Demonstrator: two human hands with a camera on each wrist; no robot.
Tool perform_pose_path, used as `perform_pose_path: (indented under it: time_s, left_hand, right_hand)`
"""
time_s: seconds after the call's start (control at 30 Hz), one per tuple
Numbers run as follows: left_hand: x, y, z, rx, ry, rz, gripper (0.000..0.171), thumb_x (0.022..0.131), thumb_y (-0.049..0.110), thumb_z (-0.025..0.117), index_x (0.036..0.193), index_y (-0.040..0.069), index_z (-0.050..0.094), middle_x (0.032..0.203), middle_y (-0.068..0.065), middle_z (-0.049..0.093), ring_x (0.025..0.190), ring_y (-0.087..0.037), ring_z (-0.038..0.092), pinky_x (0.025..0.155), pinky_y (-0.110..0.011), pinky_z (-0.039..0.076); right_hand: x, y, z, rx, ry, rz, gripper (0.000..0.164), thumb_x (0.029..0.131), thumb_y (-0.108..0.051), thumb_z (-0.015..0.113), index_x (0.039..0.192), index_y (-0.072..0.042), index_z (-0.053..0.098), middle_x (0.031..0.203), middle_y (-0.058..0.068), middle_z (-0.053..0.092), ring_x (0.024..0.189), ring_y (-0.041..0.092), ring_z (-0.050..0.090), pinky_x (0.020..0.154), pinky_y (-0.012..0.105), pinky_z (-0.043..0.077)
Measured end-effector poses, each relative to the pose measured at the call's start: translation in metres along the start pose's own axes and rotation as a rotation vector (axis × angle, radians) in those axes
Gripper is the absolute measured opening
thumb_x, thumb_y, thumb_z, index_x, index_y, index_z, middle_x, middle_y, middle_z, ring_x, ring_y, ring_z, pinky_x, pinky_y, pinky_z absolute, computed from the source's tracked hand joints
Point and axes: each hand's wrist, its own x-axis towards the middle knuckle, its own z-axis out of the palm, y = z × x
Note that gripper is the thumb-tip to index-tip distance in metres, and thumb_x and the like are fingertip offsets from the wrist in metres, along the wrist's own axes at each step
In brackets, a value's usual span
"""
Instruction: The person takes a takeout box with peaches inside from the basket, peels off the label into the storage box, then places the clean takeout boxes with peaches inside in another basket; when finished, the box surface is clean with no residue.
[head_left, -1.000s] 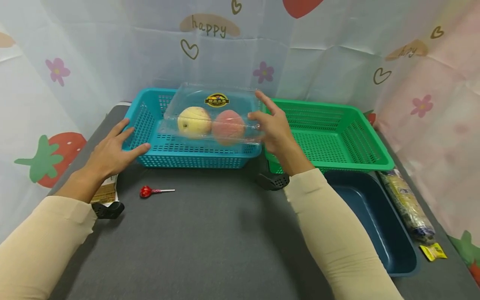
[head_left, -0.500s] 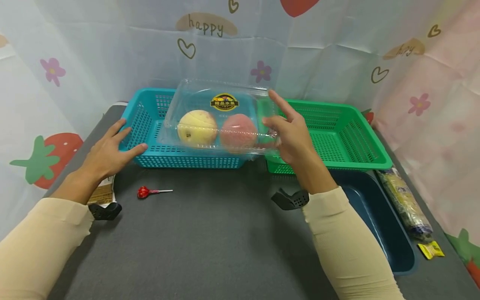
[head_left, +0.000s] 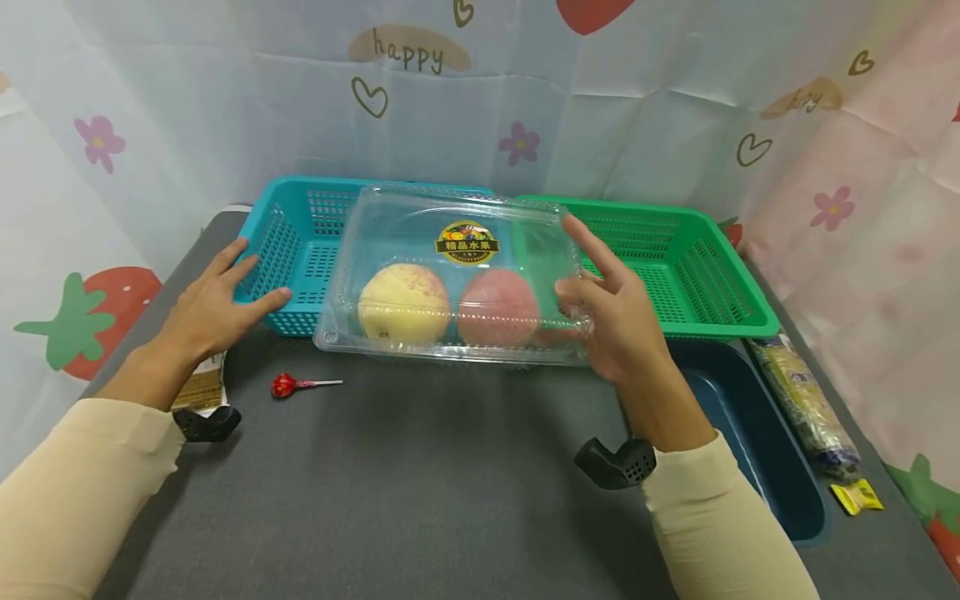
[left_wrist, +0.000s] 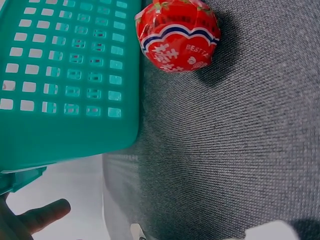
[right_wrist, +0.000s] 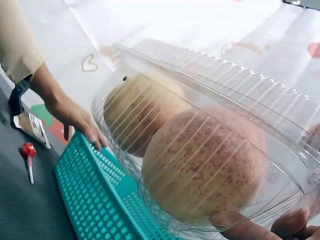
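Note:
A clear plastic clamshell fruit box (head_left: 467, 242) with a black-and-gold label is held up in front of the baskets by my right hand (head_left: 626, 321), which grips its right end. Two peaches lie inside, one yellow (head_left: 403, 304) and one pinkish red (head_left: 498, 308). In the right wrist view both peaches (right_wrist: 202, 165) show speckled skin through the ribbed plastic. My left hand (head_left: 213, 304) rests with spread fingers at the left end of the blue perforated basket (head_left: 281, 233). The fruit box covers much of that basket in the head view.
A green basket (head_left: 720, 283) stands right of the blue one, with a dark blue tub (head_left: 738, 417) before it. A wrapped lollipop (head_left: 283, 385) lies near the left hand. A long clear packet (head_left: 806, 404) and a yellow wrapped sweet (head_left: 857, 497) lie at the right edge.
My right hand has brought the fruit box from over the blue basket toward me and to the right, past its front rim. The left hand has stayed at the basket's left end.

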Motion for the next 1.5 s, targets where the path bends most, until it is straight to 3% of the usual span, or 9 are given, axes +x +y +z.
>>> perform_pose_path:
  time_s: [0.1,0.23,0.37,0.53,0.77,1.0,1.13,1.33,1.5]
  left_hand:
    - [0.000,-0.001,0.000,-0.002,0.004,0.003,0.086,0.093,0.055,0.053,0.150,-0.004,0.026,0.160,-0.012,0.002,0.137,-0.049,0.016,0.097,-0.073,0.020]
    - [-0.001,-0.001,0.000,-0.005,0.009,0.006,0.086,0.093,0.054,0.053,0.149,-0.004,0.026,0.160,-0.012,0.003,0.138,-0.049,0.015,0.097,-0.073,0.019]
    - [-0.001,-0.001,-0.001,-0.007,0.005,0.008,0.085,0.093,0.054,0.052,0.150,-0.004,0.026,0.160,-0.012,0.003,0.138,-0.049,0.015,0.097,-0.073,0.019]
    - [-0.001,-0.002,0.000,-0.009,-0.001,0.010,0.085,0.093,0.054,0.052,0.150,-0.003,0.026,0.160,-0.011,0.002,0.138,-0.049,0.015,0.096,-0.074,0.019]
    - [-0.001,-0.004,-0.001,-0.019,0.008,0.012,0.084,0.093,0.053,0.054,0.150,-0.002,0.026,0.161,-0.009,0.002,0.138,-0.049,0.016,0.095,-0.074,0.020]
    - [0.000,-0.003,-0.001,-0.011,-0.010,0.006,0.085,0.093,0.054,0.053,0.151,-0.001,0.024,0.161,-0.010,0.001,0.138,-0.048,0.014,0.096,-0.074,0.019]
    - [0.000,-0.002,-0.002,-0.012,-0.011,0.005,0.085,0.093,0.054,0.053,0.151,-0.001,0.024,0.161,-0.011,0.001,0.139,-0.048,0.013,0.096,-0.075,0.019]
    - [0.001,-0.003,-0.001,-0.022,-0.019,0.013,0.084,0.093,0.053,0.053,0.151,-0.002,0.024,0.161,-0.010,0.001,0.139,-0.047,0.012,0.097,-0.074,0.018]
    - [0.002,-0.003,0.000,-0.026,-0.019,0.016,0.084,0.093,0.053,0.052,0.151,-0.002,0.024,0.161,-0.010,0.001,0.139,-0.047,0.013,0.097,-0.074,0.019]
  right_hand:
    - [-0.010,0.001,-0.003,-0.026,0.009,-0.016,0.065,0.091,0.002,0.053,0.148,-0.028,0.043,0.081,0.008,0.043,0.072,0.018,0.045,0.067,0.041,0.050]
    - [-0.024,0.003,-0.007,-0.034,0.003,-0.036,0.066,0.091,0.003,0.051,0.150,-0.026,0.039,0.116,0.015,0.052,0.092,0.024,0.052,0.075,0.036,0.052]
    - [-0.038,0.008,-0.011,-0.019,-0.019,-0.049,0.069,0.090,0.005,0.049,0.151,-0.024,0.035,0.139,0.017,0.043,0.104,0.027,0.052,0.077,0.034,0.052]
    - [-0.053,0.015,-0.017,-0.025,-0.012,-0.054,0.071,0.089,0.007,0.049,0.152,-0.023,0.035,0.130,0.018,0.048,0.091,0.021,0.055,0.066,0.030,0.051]
    - [-0.069,0.024,-0.024,-0.001,-0.034,-0.037,0.071,0.092,0.006,0.048,0.153,-0.025,0.031,0.130,0.015,0.051,0.092,0.022,0.058,0.067,0.033,0.054]
    - [-0.081,0.037,-0.030,0.016,-0.038,-0.071,0.072,0.091,0.011,0.048,0.153,-0.019,0.030,0.123,0.014,0.052,0.067,0.012,0.048,0.048,0.020,0.039]
    - [-0.086,0.046,-0.034,0.025,-0.037,-0.064,0.072,0.090,0.012,0.047,0.154,-0.018,0.030,0.123,0.014,0.052,0.065,0.012,0.048,0.048,0.019,0.039]
    - [-0.090,0.060,-0.039,0.047,-0.051,-0.046,0.072,0.091,0.012,0.046,0.154,-0.018,0.028,0.129,0.014,0.052,0.079,0.016,0.061,0.058,0.026,0.052]
    - [-0.092,0.069,-0.042,0.044,-0.056,-0.042,0.071,0.092,0.012,0.046,0.154,-0.017,0.028,0.129,0.014,0.052,0.078,0.016,0.062,0.057,0.025,0.053]
